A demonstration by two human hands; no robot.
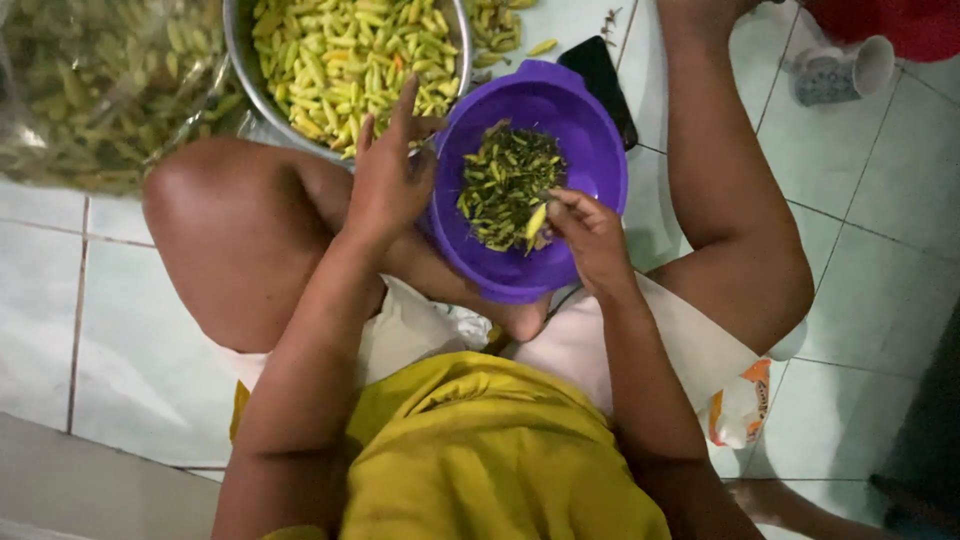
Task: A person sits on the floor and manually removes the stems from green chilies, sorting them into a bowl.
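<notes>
Head view, single entry.
- Round purple plastic bowl (590, 150), frame centre: holds a modest heap of dark green stems and trimmings (505, 185).
- Right hand (592, 235), at the bowl's lower rim: fingers pinched closed on one small yellow-green chilli (536, 220).
- Left hand (388, 180), fingers spread and holding nothing, against the bowl's left rim.
- Wide round metal basin (240, 45), top centre: well filled with yellow-green chillies (350, 55).
- Clear plastic bag of chillies (100, 90), upper left: still full, so by my judgement much remains.

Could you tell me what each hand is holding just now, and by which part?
The right hand pinches a yellow-green chili at its upper end, over the purple bowl. The left hand holds nothing visible.
</notes>
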